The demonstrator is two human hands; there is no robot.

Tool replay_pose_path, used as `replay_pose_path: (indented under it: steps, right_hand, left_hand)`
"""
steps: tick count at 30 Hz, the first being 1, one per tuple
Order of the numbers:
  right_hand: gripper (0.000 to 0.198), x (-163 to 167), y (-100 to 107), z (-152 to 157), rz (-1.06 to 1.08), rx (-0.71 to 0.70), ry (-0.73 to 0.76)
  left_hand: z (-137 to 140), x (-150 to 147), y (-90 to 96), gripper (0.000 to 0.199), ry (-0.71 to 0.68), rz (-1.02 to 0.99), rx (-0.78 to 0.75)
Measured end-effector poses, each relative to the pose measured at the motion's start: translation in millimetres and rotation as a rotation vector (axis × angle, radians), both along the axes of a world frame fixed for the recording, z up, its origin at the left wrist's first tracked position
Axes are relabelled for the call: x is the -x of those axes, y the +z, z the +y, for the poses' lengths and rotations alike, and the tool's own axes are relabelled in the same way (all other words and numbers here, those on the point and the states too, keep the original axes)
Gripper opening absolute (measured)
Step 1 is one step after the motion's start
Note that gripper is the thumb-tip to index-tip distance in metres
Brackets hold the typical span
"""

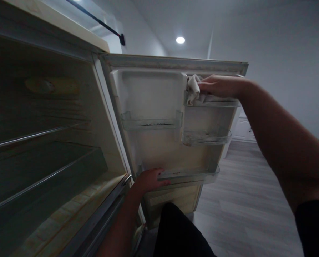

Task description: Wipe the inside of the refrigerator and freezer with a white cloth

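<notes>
An open fridge door (151, 91) with clear plastic shelves fills the middle of the view. My right hand (219, 86) is closed on a crumpled whitish cloth (193, 87), which lies against the inner door at the upper right shelf (215, 103). Lower down, my left hand (150, 179) rests at the left end of the bottom door shelf (190, 178), thumb and fingers apart. Two more clear shelves, the left one (154, 123) and the right one (206, 138), sit between the hands' heights.
At left is the dark fridge interior (100, 107) with glass shelves and a yellowish lamp cover (51, 85). My knee (175, 228) is below the door. Grey wood-look floor (245, 192) and a white cabinet (243, 128) lie at right.
</notes>
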State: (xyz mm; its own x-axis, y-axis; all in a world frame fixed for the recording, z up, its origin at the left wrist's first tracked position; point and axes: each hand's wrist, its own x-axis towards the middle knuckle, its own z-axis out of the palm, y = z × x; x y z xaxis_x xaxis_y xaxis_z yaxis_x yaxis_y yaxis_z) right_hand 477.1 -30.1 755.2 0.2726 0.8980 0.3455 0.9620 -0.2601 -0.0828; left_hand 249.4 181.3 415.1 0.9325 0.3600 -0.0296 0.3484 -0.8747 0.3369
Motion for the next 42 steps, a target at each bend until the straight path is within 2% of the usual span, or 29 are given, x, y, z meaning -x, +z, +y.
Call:
replay_pose_path:
  steps: [2,3,7,9,12,14,16,17,20,22,24,28,31,33,35,40,42]
  right_hand:
    - [0.051,6.0,3.8,-1.0,-0.192,-0.013,0.106]
    - [0.049,6.0,6.0,-4.4,-0.268,-0.023,0.111]
    - [0.053,-10.7,13.9,-29.4,-0.296,-0.013,-0.078]
    - [0.047,-18.9,14.7,-38.6,-0.32,0.005,-0.188]
    - [0.038,-17.6,11.2,-37.5,-0.354,0.057,-0.302]
    - [0.047,-8.7,6.9,-30.0,-0.285,0.112,-0.305]
    - [0.058,2.9,2.1,-23.4,-0.267,0.097,-0.24]
    - [0.058,9.0,-0.6,-21.9,-0.312,0.035,-0.174]
    - [0.048,27.1,-11.0,-26.4,-0.593,-0.267,0.004]
    - [0.05,38.5,-21.1,-32.8,-0.728,-0.433,0.006]
    - [0.048,47.6,-33.4,-36.4,-0.776,-0.429,-0.03]
    - [0.046,48.0,-56.8,-30.0,-0.746,-0.234,0.008]
    - [0.059,31.6,-66.1,-24.5,-0.681,-0.352,0.27]
    - [0.052,20.5,-68.3,-24.7,-0.61,-0.47,0.436]
    - [0.037,14.1,-68.8,-26.6,-0.552,-0.554,0.479]
    - [0.035,13.8,-67.6,-28.1,-0.545,-0.749,0.484]
    - [0.029,16.7,-67.1,-25.5,-0.576,-0.769,0.521]
  left_hand:
    - [1.4,0.2,-1.0,0.086,0.009,0.002,0.02]
    - [1.9,0.3,-0.9,0.085,0.012,0.007,0.033]
    - [1.4,1.2,2.4,0.083,0.019,0.023,0.057]
    - [0.4,1.6,4.2,0.084,0.013,0.025,0.053]
    - [-0.9,1.9,6.3,0.085,0.003,0.029,0.044]
    - [-1.5,2.2,7.6,0.086,0.006,0.034,0.042]
    - [-1.8,2.8,8.8,0.087,0.008,0.04,0.044]
    - [-1.8,3.1,9.2,0.086,0.009,0.042,0.044]
    - [-1.1,4.5,9.0,0.086,0.009,0.032,0.05]
    - [-0.3,5.3,7.6,0.087,0.011,0.02,0.056]
    - [0.2,5.7,6.3,0.089,0.012,0.018,0.06]
    - [-0.8,5.4,7.1,0.086,0.016,0.033,0.056]
    - [-2.8,4.2,9.5,0.084,0.009,0.04,0.059]
    - [-3.8,3.3,10.5,0.084,0.016,0.046,0.067]
    - [-4.1,3.0,10.3,0.084,0.021,0.048,0.075]
    - [-1.3,4.0,7.0,0.085,0.02,0.037,0.084]
    - [-0.2,4.3,6.2,0.084,0.02,0.038,0.083]
